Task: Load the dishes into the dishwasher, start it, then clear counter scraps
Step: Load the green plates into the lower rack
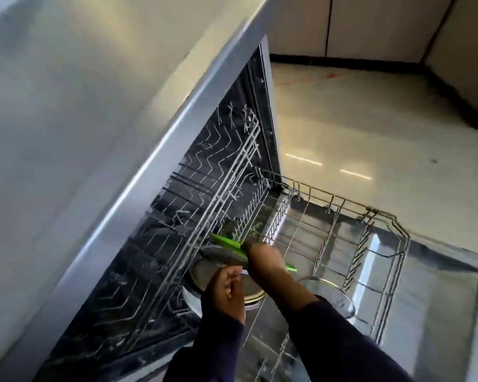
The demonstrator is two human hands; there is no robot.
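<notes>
The dishwasher stands open with its lower wire rack [340, 208] pulled out over the lowered door [442, 293]. My right hand [262, 256] grips a thin bright green flat item [225, 244], seen edge-on, over the rack's back corner. My left hand [228, 290] is just below it, fingers curled at the rim of a round plate with a gold edge [253, 292] that leans in the rack. A clear glass bowl [333, 297] sits in the rack to the right of my arms. Dark green scraps [233, 226] show behind the rack's tines.
The upper wire rack [232, 172] sits over the dark tub on the left. A steel counter edge [155, 161] runs diagonally above the dishwasher. Shiny pale floor [370, 128] lies beyond, bordered by cabinet fronts [375, 26] with a dark kickboard.
</notes>
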